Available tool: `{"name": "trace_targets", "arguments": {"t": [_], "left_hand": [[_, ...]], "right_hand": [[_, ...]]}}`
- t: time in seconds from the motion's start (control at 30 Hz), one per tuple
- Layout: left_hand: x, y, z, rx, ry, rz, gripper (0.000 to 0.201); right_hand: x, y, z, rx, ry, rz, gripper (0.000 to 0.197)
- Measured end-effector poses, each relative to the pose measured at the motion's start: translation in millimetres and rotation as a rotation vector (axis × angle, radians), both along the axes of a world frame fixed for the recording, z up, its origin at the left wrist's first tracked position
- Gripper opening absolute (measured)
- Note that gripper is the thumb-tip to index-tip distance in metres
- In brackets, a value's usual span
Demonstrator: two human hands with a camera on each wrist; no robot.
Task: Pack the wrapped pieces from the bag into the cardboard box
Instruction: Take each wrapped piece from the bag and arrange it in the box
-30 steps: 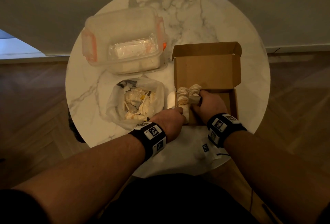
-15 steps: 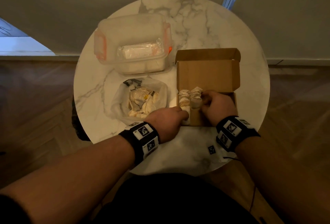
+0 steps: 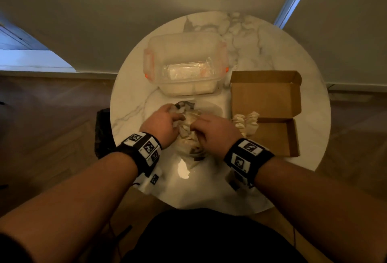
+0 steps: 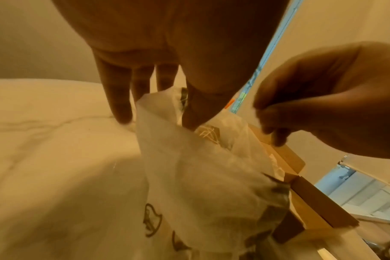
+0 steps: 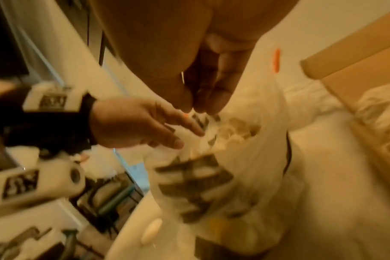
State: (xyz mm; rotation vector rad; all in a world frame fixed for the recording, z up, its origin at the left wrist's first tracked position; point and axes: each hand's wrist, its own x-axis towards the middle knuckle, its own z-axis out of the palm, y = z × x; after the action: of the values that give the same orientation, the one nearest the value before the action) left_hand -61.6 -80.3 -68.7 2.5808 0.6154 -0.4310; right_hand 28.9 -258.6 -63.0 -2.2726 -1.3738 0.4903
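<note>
Two wrapped pieces [image 3: 246,120] stand side by side in the near-left corner of the cardboard box [image 3: 278,137], whose lid is tipped up at the far side. More wrapped pieces [image 3: 188,125] lie in the translucent printed bag [image 3: 189,158], which sits on the marble table [image 3: 261,49] just left of the box. Both hands are at the mouth of the bag. The left hand [image 3: 162,123] has its fingers [image 4: 119,98] fairly straight, reaching down on the outer side of the bag's edge, while its thumb presses against the plastic from the inner side; whether this is a true pinch cannot be told through the blur. The right hand [image 3: 211,129] hovers over the opening with its fingertips [image 5: 208,100] bunched closely together, pointing down toward the pieces; the pictures do not show whether anything is between them. Beyond the bag stands a clear plastic container [image 3: 184,63] with orange clips, holding a pale wrapped block. Black bands with printed markers circle both wrists.
</note>
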Motion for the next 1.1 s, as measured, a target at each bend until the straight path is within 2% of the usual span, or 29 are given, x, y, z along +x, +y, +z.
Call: {"name": "trace_targets", "arguments": {"t": [0.07,0.13,0.2,0.27,0.33,0.47,0.53,0.6,0.63,0.77,0.87,0.93,1.1], "left_hand": [[0,0,0,-0.062,0.021,-0.04,0.043],[-1,2,1,-0.076,0.009,-0.046,0.044],[-5,6,0,-0.093,0.002,-0.037,0.045],[-9,10,-2,-0.126,-0.007,-0.043,0.048],[-14,13,-6,-0.155,-0.016,-0.063,0.054],[-19,21,-11,-0.182,-0.039,-0.052,0.055],[-19,23,-10,-0.177,-0.04,-0.058,0.055],[-17,23,-8,-0.163,-0.034,-0.07,0.053],[-17,24,-8,-0.153,-0.029,-0.077,0.053],[-16,30,-11,-0.094,0.009,-0.11,0.06],[-14,34,-8,-0.095,0.027,-0.139,0.054],[-13,36,-7,-0.097,0.029,-0.157,0.052],[-12,38,-8,-0.089,0.021,-0.159,0.057]], "right_hand": [[-4,20,-7,-0.273,0.031,-0.003,0.027],[-2,30,-17,-0.512,0.044,-0.107,0.029],[-4,35,-25,-0.654,-0.016,-0.199,0.023],[-9,38,-26,-0.73,-0.085,-0.248,0.032],[-15,42,-25,-0.727,-0.096,-0.276,0.042],[-26,58,-24,-0.531,-0.028,-0.213,0.032],[-34,68,-26,-0.488,-0.001,-0.188,0.046],[-37,76,-32,-0.504,0.008,-0.239,0.065],[-37,79,-36,-0.516,0.009,-0.269,0.068],[-30,88,-43,-0.585,-0.028,-0.27,0.048],[-23,91,-41,-0.632,-0.06,-0.251,0.04],[-20,91,-40,-0.639,-0.081,-0.23,0.039],[-19,90,-36,-0.658,-0.074,-0.234,0.049]]}}
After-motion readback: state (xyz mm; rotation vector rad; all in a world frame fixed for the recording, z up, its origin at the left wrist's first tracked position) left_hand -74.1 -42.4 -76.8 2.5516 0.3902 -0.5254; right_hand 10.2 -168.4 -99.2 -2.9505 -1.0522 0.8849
